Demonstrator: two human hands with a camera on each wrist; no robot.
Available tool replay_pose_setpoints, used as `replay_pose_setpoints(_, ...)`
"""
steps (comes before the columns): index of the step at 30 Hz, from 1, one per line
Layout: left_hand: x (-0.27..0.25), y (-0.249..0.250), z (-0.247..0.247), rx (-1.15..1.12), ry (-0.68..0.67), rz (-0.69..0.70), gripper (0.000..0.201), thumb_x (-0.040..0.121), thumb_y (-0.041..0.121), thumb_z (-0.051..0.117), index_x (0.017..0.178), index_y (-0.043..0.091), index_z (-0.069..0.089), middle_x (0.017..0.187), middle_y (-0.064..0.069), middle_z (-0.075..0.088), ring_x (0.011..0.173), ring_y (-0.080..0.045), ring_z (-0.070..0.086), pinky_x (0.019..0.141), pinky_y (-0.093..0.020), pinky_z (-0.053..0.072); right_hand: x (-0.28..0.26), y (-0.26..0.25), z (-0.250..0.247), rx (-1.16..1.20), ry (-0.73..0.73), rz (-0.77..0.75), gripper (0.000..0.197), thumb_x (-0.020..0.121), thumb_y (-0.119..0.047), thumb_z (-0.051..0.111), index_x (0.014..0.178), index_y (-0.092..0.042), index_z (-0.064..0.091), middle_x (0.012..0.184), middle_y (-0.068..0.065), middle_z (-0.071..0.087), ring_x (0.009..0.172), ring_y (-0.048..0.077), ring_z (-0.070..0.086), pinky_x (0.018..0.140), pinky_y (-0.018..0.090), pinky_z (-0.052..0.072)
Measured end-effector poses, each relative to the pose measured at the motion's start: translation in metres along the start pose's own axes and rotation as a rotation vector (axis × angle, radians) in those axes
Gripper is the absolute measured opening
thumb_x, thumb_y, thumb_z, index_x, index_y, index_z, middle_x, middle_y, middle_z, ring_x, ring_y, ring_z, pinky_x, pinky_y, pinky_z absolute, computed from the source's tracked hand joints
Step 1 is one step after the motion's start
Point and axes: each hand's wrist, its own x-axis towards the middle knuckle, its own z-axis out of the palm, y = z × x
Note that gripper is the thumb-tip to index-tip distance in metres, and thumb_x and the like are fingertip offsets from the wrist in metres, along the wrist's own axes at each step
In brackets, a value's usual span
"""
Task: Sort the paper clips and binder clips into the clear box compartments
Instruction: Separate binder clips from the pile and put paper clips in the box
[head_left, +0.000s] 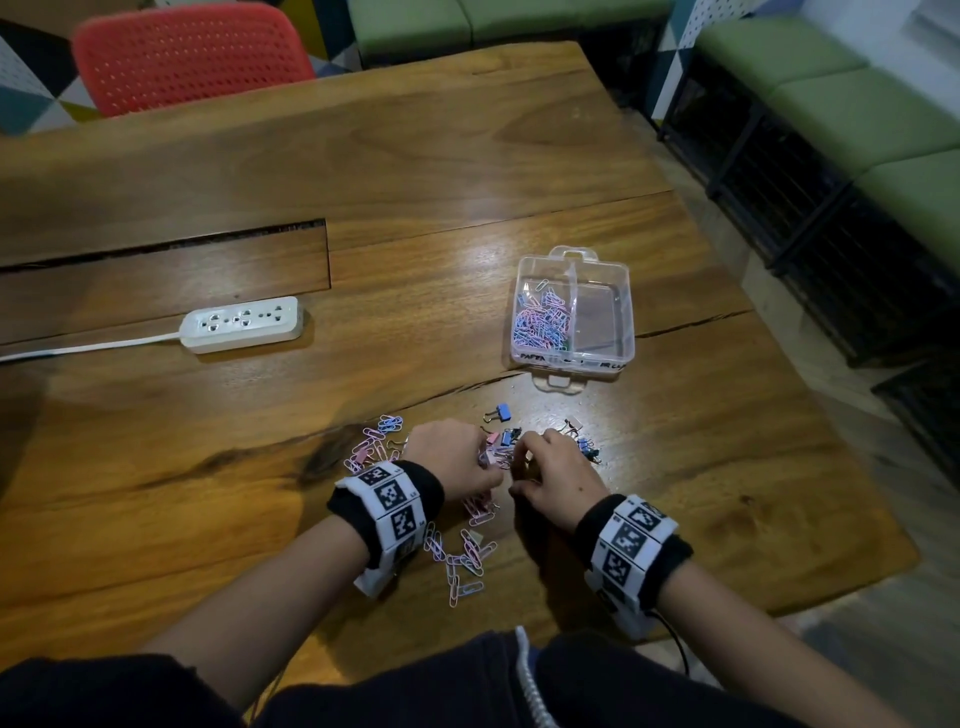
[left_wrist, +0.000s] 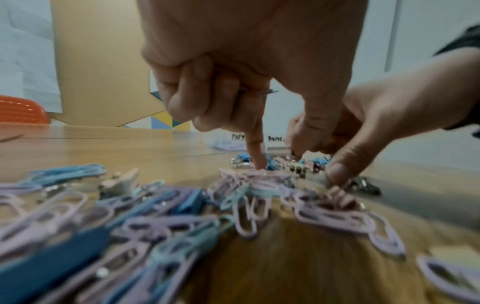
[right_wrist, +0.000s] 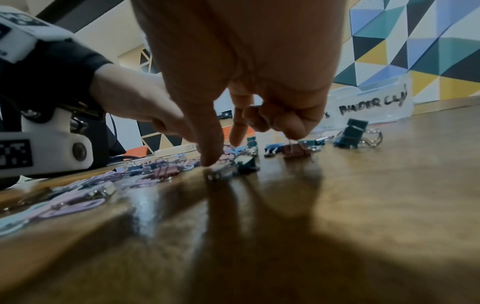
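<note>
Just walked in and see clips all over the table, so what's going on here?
A person is sorting clips into a clear box. Both hands work in the mixed pile near the table's front edge: the left hand presses a fingertip on pink paper clips, the right hand picks among binder clips. The box's left compartment holds paper clips; the right one looks empty.

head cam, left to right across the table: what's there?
white power strip → loose pink and blue paper clips → left hand → right hand → clear box, set farther back, paper clips in its left compartment. The binder clips lie around both hands, so I leave them out of the order.
</note>
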Motion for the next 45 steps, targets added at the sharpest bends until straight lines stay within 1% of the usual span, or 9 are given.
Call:
replay_pose_setpoints(6,0.006,-0.015,-0.014,-0.151,-0.032,-0.037,0.029,0.080,0.043,0.057,0.093,0.019,0.063,0.073,0.003,0.053,0.074,-0.016,0.050,0.064,-0.025,0.040,0.008,-0.005,0.000,0.003,0.034,0.013,0.033,0.080,-0.027,0.065,0.109,-0.016,0.056,0.107,0.006,0.051,0.105,0.020,0.047,0.089,0.029,0.040)
replay_pose_setpoints(13,0.009,-0.028,-0.007,-0.393,-0.172,-0.059,0.019,0.078,0.039,0.062,0.069,0.024,0.054,0.066,0.005,0.053,0.066,-0.015,0.050,0.059,-0.024,0.039,0.016,-0.006,-0.003,-0.071,0.024,-0.015,0.020,0.082,-0.022,0.062,0.102,-0.017,0.060,0.088,-0.003,0.038,0.099,0.019,0.046,0.077,0.024,0.031)
replay_pose_setpoints(23,0.012,-0.033,-0.007,-0.636,-0.235,-0.053,0.017,0.085,0.021,0.060,0.069,0.018,0.058,0.066,0.005,0.055,0.053,-0.008,0.047,0.051,-0.022,0.040,0.022,-0.013,-0.001,-0.131,0.020,-0.073,0.017,0.082,-0.028,0.061,0.098,-0.021,0.061,0.087,-0.002,0.042,0.097,0.020,0.048,0.081,0.029,0.034)
replay_pose_setpoints(27,0.017,-0.036,-0.011,-0.630,-0.121,-0.097,0.012,0.087,0.024,0.058,0.076,0.018,0.059,0.080,-0.001,0.061,0.066,-0.010,0.054,0.068,-0.029,0.049,0.024,-0.011,0.001,-0.213,-0.008,-0.129,0.020,0.089,-0.026,0.051,0.105,-0.015,0.057,0.105,0.005,0.052,0.101,0.021,0.046,0.086,0.029,0.035)
replay_pose_setpoints(30,0.017,-0.034,-0.011,-0.576,-0.027,-0.163,0.019,0.086,0.032,0.058,0.097,0.017,0.062,0.097,-0.002,0.063,0.084,-0.016,0.058,0.078,-0.031,0.051,0.024,-0.011,0.001,-0.229,-0.047,-0.148,0.020,0.092,-0.022,0.047,0.107,-0.012,0.054,0.108,0.006,0.049,0.102,0.020,0.043,0.089,0.029,0.035)
replay_pose_setpoints(33,0.012,-0.030,-0.010,-0.367,0.030,-0.111,0.033,0.085,0.035,0.059,0.115,0.021,0.055,0.109,0.003,0.060,0.085,-0.010,0.049,0.072,-0.022,0.042,0.021,-0.009,-0.005,-0.072,-0.051,-0.085,0.017,0.091,-0.018,0.048,0.103,-0.008,0.056,0.101,0.004,0.044,0.096,0.017,0.042,0.089,0.028,0.038)
replay_pose_setpoints(37,0.003,-0.025,0.002,-0.189,-0.075,0.067,0.042,0.079,0.046,0.063,0.116,0.029,0.053,0.117,0.002,0.058,0.093,-0.011,0.050,0.078,-0.025,0.042,0.014,-0.003,-0.017,0.373,-0.043,0.080,0.006,0.088,-0.011,0.054,0.084,-0.008,0.058,0.082,-0.002,0.050,0.074,0.009,0.046,0.065,0.016,0.039)
replay_pose_setpoints(40,0.000,-0.017,0.009,-0.089,-0.082,0.113,0.055,0.076,0.056,0.061,0.124,0.030,0.049,0.123,0.004,0.056,0.107,-0.016,0.055,0.087,-0.031,0.049,0.007,0.002,-0.023,0.628,-0.120,0.123,0.020,0.084,-0.006,0.059,0.069,-0.017,0.052,0.068,-0.005,0.051,0.062,0.004,0.047,0.053,0.008,0.040)
replay_pose_setpoints(45,0.000,-0.004,0.013,-0.014,-0.051,0.110,0.036,0.087,0.042,0.054,0.113,0.016,0.054,0.114,-0.002,0.058,0.101,-0.019,0.057,0.084,-0.033,0.052,0.000,0.011,-0.032,0.916,-0.212,0.198,0.019,0.084,0.004,0.052,0.092,-0.011,0.060,0.073,-0.001,0.054,0.066,0.009,0.052,0.060,0.019,0.041)
